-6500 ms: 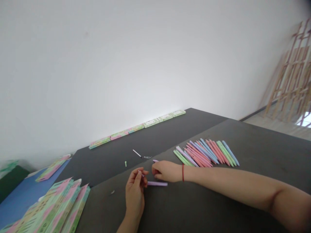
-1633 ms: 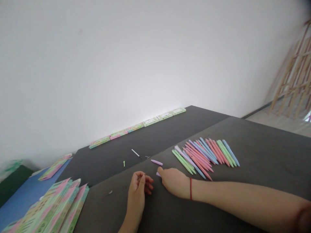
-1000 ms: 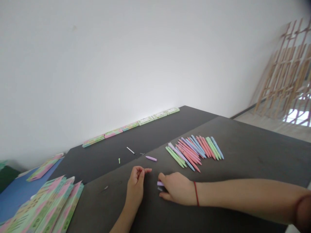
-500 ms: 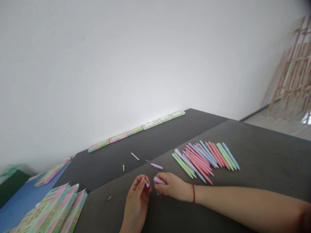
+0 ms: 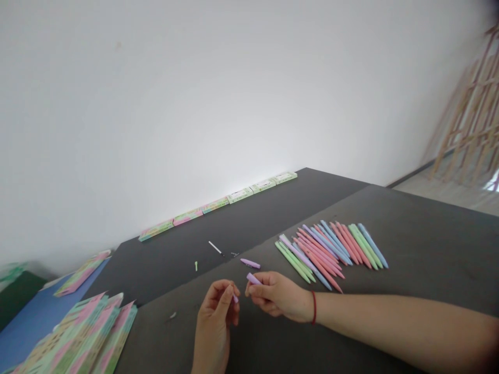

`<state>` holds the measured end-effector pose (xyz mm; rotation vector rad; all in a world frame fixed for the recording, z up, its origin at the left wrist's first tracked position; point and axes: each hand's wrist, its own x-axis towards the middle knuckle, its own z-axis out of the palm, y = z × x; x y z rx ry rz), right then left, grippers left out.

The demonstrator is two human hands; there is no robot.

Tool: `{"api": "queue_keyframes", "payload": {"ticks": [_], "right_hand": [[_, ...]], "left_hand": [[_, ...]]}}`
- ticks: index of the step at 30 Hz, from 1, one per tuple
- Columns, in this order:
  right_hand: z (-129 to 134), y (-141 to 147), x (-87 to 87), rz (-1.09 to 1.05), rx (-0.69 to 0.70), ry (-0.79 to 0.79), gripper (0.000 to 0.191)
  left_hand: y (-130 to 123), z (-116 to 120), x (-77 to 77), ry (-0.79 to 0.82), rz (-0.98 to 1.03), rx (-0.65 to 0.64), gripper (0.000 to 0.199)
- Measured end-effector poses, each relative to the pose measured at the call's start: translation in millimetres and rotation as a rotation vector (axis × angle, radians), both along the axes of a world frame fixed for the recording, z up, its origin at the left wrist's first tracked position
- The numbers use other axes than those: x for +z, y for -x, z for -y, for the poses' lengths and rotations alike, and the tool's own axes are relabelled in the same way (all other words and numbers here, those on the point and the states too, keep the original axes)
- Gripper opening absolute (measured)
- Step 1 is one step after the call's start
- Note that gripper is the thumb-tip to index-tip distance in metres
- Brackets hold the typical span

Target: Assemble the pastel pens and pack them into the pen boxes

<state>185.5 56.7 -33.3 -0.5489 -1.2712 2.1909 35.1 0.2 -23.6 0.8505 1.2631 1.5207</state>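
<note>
Purple tube (image 5: 254,279) has risen, gripped by the right hand (image 5: 273,293); left hand (image 5: 219,306) pinches probably a small piece (image 5: 235,299).

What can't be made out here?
- Head view: one end of the purple tube, hidden by the right hand.
- Head view: how far the small purple piece extends, behind the left hand.
- Head view: small dark parts, too small to identify.
- Head view: fanned printed packs, cut off by the bottom edge.
</note>
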Motion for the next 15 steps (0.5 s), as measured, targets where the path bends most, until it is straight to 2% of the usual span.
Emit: {"api": "queue_keyframes", "payload": {"ticks": [3,8,12,15], "right_hand": [[0.2,-0.4,0.4,-0.049,-0.006,0.031,0.027],[1.3,1.7,1.0,-0.023,-0.059,-0.034,0.022],[0.2,3.1,-0.4,0.06,-0.119,-0.111,0.017],[-0.6,3.3,-2.0,0.065,-0.132,-0.138,0.015]], "left_hand": [[2.1,-0.5,-0.3,0.039,-0.061,0.029,0.028],[3.0,-1.0,-5.4,0.027,-0.082,-0.031,0.031],[1.0,-1.0,-2.3,0.045,0.041,-0.04,0.026],[0.3,-2.8,1.0,0.089,0.179,0.003,0.026]]}}
